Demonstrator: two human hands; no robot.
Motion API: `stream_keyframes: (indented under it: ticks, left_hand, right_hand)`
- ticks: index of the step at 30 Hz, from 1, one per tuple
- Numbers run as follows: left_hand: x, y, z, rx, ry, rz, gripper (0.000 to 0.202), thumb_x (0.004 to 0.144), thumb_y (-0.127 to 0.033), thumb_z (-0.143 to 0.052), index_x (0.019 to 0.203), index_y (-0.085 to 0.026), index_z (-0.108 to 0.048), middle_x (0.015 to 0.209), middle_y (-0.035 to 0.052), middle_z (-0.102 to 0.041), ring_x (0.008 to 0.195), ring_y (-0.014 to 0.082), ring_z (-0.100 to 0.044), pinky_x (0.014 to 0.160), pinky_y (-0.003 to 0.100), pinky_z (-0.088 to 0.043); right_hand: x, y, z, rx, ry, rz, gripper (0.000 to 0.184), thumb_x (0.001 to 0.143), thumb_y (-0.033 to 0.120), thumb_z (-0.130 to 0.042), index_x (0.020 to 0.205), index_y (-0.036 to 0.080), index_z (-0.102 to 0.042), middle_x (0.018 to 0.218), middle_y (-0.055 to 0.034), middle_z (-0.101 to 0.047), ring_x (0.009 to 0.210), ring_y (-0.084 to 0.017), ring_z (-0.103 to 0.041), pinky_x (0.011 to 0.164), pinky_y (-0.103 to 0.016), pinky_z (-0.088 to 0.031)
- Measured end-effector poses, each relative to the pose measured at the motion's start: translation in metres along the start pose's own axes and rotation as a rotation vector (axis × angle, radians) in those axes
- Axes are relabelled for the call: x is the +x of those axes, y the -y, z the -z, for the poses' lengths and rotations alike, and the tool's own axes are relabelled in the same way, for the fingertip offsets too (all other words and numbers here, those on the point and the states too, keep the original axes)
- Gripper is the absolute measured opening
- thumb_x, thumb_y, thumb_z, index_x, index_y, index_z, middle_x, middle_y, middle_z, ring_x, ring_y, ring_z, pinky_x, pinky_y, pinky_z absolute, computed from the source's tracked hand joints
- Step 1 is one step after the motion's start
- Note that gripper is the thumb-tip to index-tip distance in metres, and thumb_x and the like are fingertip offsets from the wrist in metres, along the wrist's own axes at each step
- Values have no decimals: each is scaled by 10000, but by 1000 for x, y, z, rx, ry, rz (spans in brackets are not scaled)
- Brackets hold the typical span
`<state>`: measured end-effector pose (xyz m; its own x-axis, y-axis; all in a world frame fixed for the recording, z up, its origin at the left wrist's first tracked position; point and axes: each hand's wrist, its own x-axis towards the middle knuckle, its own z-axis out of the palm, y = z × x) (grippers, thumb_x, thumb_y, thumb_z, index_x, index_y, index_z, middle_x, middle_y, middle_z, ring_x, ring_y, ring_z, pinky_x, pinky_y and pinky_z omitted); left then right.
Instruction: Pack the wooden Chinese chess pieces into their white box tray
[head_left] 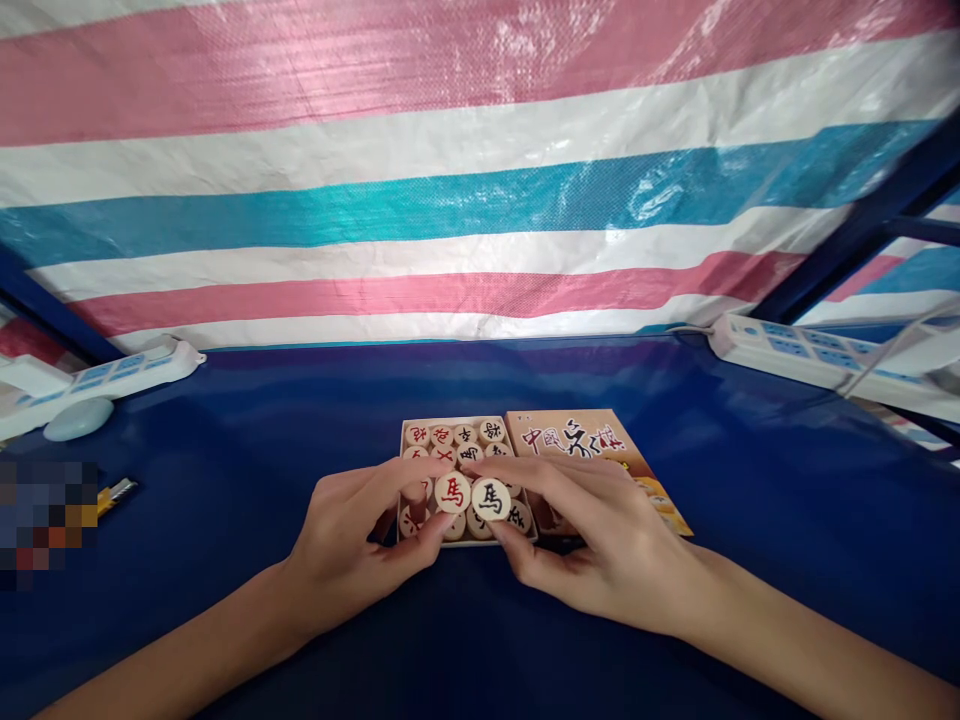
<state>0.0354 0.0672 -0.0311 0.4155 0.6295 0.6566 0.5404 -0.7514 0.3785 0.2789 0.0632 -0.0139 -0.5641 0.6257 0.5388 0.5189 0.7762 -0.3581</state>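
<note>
My left hand [360,535] pinches a round wooden chess piece with a red character [453,492] between thumb and forefinger. My right hand [592,545] pinches a like piece with a black character [491,499]. Both pieces are held side by side, faces toward me, just above an open box [405,432] filled with several more round pieces. The box lid [570,440], orange-brown with printed characters, lies right beside the box, partly under my right hand.
A blue table top [225,480] carries everything. White power strips lie at far left [105,375] and far right [810,350]. A small yellow object [116,493] sits at left. A striped tarpaulin wall [450,200] stands behind.
</note>
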Motion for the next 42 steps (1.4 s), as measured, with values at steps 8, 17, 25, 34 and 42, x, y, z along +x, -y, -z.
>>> stream_keyframes:
  ticks: [8,17,25,34,42]
  left_hand:
    - [-3,0,-4,16,-20,48,263,848,-187,-668,1110,-207,-647,615,-88,-587,439,36,-495,491,173,-436]
    - [-2,-2,-2,0,-18,143,280,838,-187,-662,1110,-235,-615,600,-115,-556,418,25,-504,473,164,-420]
    - [0,-1,-1,-26,-33,175,270,855,-177,-653,1112,-241,-598,622,-122,-569,425,10,-504,467,122,-421]
    - [0,-1,-3,-15,-17,88,245,851,-181,-657,1093,-215,-638,618,-104,-578,429,19,-499,481,149,-423]
    - [0,1,-3,-8,23,54,241,864,-197,-666,1104,-196,-647,630,-86,-597,447,30,-481,481,154,-428]
  right_hand:
    - [2,2,-1,116,17,-144,350,878,229,-626,1220,246,-553,778,64,-642,565,-66,-551,533,-216,-439]
    - [9,7,6,285,58,-301,310,916,261,-632,1220,313,-602,671,85,-584,540,-63,-539,518,-188,-449]
    - [16,1,8,207,-8,-180,298,898,251,-673,1193,289,-650,1184,2,-694,1047,-146,-667,864,-244,-567]
    - [4,-1,1,79,-52,-98,329,922,207,-642,1248,250,-631,1226,-16,-676,1132,-125,-639,979,-226,-516]
    - [-8,-3,-2,37,-22,-99,341,942,223,-624,1280,253,-600,1267,-22,-653,1167,-126,-621,1012,-234,-501]
